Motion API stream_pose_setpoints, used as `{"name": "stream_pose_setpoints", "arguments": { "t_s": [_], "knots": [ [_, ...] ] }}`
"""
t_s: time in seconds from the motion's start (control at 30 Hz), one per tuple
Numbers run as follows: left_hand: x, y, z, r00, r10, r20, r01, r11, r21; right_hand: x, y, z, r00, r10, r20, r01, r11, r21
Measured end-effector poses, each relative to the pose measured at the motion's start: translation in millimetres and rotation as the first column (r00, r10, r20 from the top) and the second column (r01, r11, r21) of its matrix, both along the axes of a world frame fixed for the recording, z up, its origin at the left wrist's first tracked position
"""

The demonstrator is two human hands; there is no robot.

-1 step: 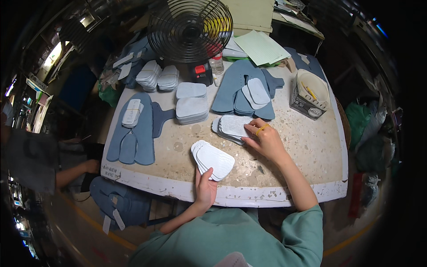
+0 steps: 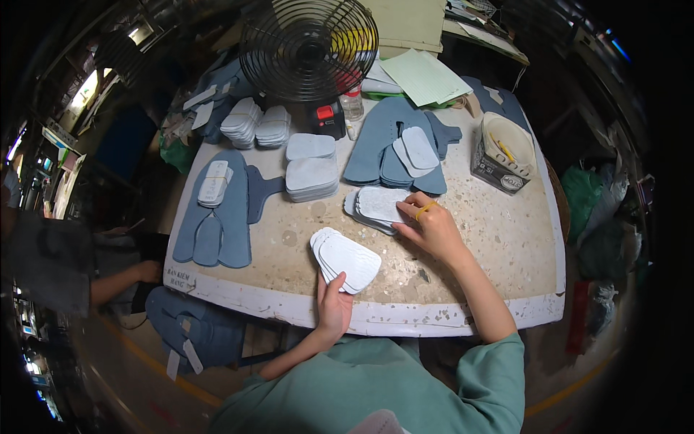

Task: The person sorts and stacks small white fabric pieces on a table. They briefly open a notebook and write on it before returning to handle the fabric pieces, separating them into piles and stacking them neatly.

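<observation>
Near the table's front edge my left hand [image 2: 335,307] is closed on a fanned stack of white rounded pads [image 2: 350,259], thumb on top. Farther right, my right hand [image 2: 434,226] has its fingers on the right end of a pile of white pads [image 2: 380,203] lying on the table, the thumb at the near edge. A yellow rubber band [image 2: 426,209] loops round fingers of that hand. Just behind lie a taller stack of pale pads [image 2: 312,181] and blue-grey glove-shaped pieces [image 2: 394,148] with two pale pads [image 2: 416,152] on top.
At the table's left are more blue-grey cut pieces [image 2: 194,239] with a banded pad bundle [image 2: 215,184]. A fan [image 2: 311,50] stands at the back, near a clear bottle [image 2: 352,107] and papers [image 2: 426,78]. A box [image 2: 499,170] sits right. Another person's arm [image 2: 119,283] shows at left.
</observation>
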State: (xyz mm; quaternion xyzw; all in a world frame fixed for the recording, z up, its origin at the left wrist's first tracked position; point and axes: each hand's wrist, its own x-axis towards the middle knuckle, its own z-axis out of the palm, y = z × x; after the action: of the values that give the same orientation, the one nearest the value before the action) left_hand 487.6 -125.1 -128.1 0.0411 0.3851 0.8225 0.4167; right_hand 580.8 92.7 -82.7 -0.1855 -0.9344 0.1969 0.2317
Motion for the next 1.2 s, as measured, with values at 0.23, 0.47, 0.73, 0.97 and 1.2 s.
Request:
{"name": "stream_pose_setpoints", "arguments": {
  "t_s": [0.23,0.47,0.73,0.97,1.2],
  "knots": [
    [-1,-1,0,1.0,-0.017,-0.003,0.017,0.999,0.039,-1,-2,1,0.998,0.059,0.021,-0.061,0.991,0.123],
    [-2,0,-9,0.987,0.042,0.155,-0.052,0.997,0.06,1,0,-4,0.99,-0.007,-0.142,0.046,0.961,0.274],
    [2,0,2,0.998,-0.001,-0.057,0.002,1.0,0.008,15,23,14,0.859,-0.349,-0.375,0.347,0.935,-0.077],
    [0,0,0,0.998,-0.02,-0.055,0.019,1.0,-0.004,50,56,22,0.753,-0.658,-0.019,0.611,0.688,0.392],
    [-1,0,0,1.0,-0.026,-0.012,0.026,0.999,0.018,27,12,25,0.952,-0.291,0.097,0.304,0.936,-0.177]
  ]
}}
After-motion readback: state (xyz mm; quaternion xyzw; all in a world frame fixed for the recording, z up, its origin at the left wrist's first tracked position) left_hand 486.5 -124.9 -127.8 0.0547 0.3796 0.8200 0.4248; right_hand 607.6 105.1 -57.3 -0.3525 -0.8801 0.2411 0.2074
